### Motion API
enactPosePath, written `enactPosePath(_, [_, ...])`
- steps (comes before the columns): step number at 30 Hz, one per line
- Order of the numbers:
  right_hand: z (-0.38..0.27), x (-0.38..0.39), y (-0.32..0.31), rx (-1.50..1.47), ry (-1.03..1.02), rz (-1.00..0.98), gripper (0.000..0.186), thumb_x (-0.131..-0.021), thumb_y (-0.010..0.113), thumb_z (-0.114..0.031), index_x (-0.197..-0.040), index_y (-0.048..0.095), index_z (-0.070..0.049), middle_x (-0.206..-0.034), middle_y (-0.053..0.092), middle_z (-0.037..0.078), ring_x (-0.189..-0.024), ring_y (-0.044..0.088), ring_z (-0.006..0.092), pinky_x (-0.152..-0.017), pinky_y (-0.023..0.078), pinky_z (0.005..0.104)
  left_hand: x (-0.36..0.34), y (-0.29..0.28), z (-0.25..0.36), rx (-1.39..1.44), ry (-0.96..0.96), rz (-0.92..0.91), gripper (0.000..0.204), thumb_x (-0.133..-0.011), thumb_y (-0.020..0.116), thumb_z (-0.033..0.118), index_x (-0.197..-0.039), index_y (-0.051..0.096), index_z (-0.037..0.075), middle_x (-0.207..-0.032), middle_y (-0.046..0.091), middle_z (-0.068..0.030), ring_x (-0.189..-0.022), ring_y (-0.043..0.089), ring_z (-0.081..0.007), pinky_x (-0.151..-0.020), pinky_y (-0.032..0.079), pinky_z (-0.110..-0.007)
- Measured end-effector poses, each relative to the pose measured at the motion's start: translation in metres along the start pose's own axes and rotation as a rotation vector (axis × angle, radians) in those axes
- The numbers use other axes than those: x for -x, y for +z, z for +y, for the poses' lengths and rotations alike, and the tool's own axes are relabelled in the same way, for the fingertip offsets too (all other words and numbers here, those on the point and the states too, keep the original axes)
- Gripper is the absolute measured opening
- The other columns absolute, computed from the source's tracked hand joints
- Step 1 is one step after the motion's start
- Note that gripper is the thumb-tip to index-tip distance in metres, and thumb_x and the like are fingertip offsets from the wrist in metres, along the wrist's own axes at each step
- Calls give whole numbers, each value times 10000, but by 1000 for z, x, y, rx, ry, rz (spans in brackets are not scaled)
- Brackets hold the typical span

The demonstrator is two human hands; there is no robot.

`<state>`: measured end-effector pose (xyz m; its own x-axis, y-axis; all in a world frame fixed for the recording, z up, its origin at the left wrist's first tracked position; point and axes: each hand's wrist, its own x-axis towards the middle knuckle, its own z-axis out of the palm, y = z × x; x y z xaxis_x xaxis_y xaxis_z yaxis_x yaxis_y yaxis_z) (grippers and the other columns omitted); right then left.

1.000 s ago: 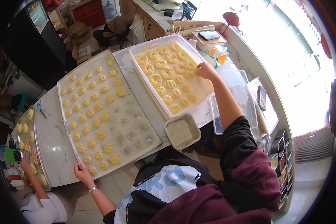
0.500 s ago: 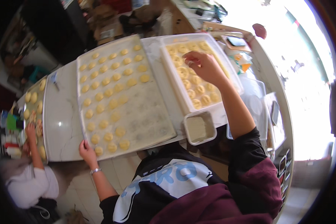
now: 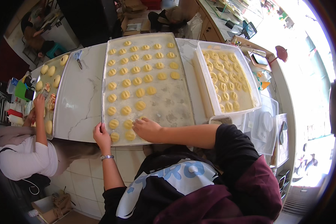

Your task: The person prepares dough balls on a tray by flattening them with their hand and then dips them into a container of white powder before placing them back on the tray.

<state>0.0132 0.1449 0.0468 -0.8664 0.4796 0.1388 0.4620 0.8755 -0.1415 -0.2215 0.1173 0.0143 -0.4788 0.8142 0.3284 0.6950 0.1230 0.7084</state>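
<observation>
A large metal baking tray point(image 3: 175, 108) lies on the marble counter with several rows of yellow dough cookies point(image 3: 138, 80) on its left and far part. My left hand point(image 3: 102, 135) rests on the tray's near left corner, fingers on the rim. My right hand point(image 3: 147, 128) lies over the tray's near edge, fingertips down by the nearest cookies point(image 3: 130, 135); whether it holds one I cannot see. A white plastic bin point(image 3: 205, 87) to the right holds several shaped cookies point(image 3: 224, 80).
A person in white at the left reaches to a second tray point(image 3: 58, 97) with larger dough pieces. Scissors point(image 3: 78, 58) lie on the counter. Clear lids and containers point(image 3: 267, 127) stand at the right. A small tub point(image 3: 220, 120) sits beside my right forearm.
My right hand has come back from the white bin at the right to the near edge of the metal tray. My left hand has stayed at the tray's near corner.
</observation>
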Motion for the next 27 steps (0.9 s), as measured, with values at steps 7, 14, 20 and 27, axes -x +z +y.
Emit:
enactPosePath(7, [31, -4, -1, -129, 201, -157, 203, -703, 575, -90, -891, 590, -16, -993, 531, 120, -972, 523, 232, -760, 475, 354, -3, 3, -3, -13, -14, -14, 210, -858, 570, 146, -955, 604, -37, -891, 621, -166, -784, 597, -246, -708, 471, -322])
enactPosePath(14, [47, 7, 0, -520, 327, -29, 271, -665, 698, -146, -881, 590, -24, -962, 540, 142, -910, 556, 292, -762, 469, 355, -5, 6, -26, -53, 30, -26, 205, -854, 566, 125, -977, 599, -35, -923, 615, -186, -825, 585, -297, -754, 463, -358])
enactPosePath(20, [97, 104, -134, -742, 612, 218, 348, -674, 736, -235, -940, 620, -44, -740, 617, 100, -686, 592, 217, -623, 458, 328, -3, 1, -18, -87, -12, -48, 239, -878, 538, 151, -1008, 585, -44, -944, 617, -177, -830, 586, -277, -749, 458, -349])
enactPosePath(27, [205, 318, -169, -727, 1268, 446, 198, -755, 651, -108, -837, 585, 59, -715, 574, 61, -642, 605, 121, -596, 515, 243, -6, 3, -18, -102, 0, -57, 240, -886, 528, 159, -1013, 580, -39, -953, 615, -173, -843, 583, -274, -753, 454, -350])
